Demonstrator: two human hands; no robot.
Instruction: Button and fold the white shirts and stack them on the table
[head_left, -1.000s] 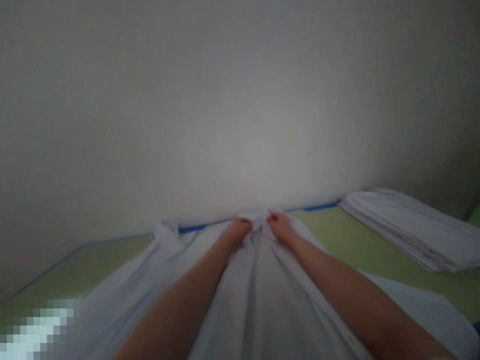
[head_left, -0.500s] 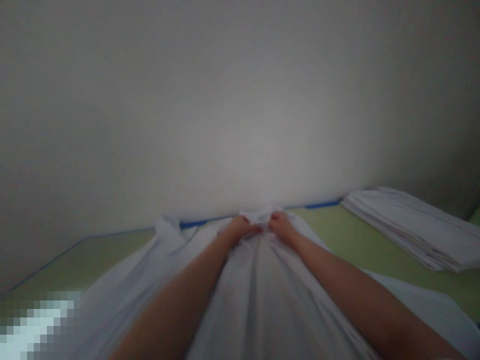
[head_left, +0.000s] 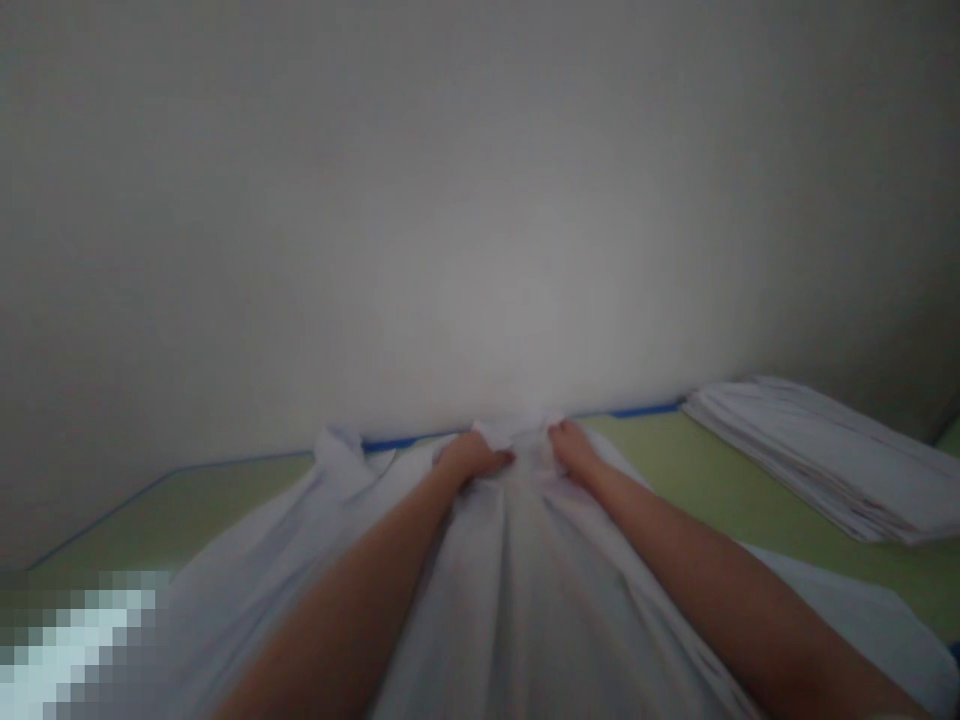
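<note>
White cloth (head_left: pixel 559 600) reaches the worktop's (head_left: pixel 694 465) far edge, bunched in the right hand's (head_left: pixel 574 452) curled fingers; whether the left hand (head_left: pixel 472 458) grips, I cannot tell. Straightening seems underway, next calling for even tension.

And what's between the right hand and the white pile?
In the head view, some white cloth, then green tabletop, lie between the right hand and the white pile.

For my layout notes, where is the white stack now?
In the head view, the white stack lies on the green tabletop, near the wall and right of the right hand.
</note>
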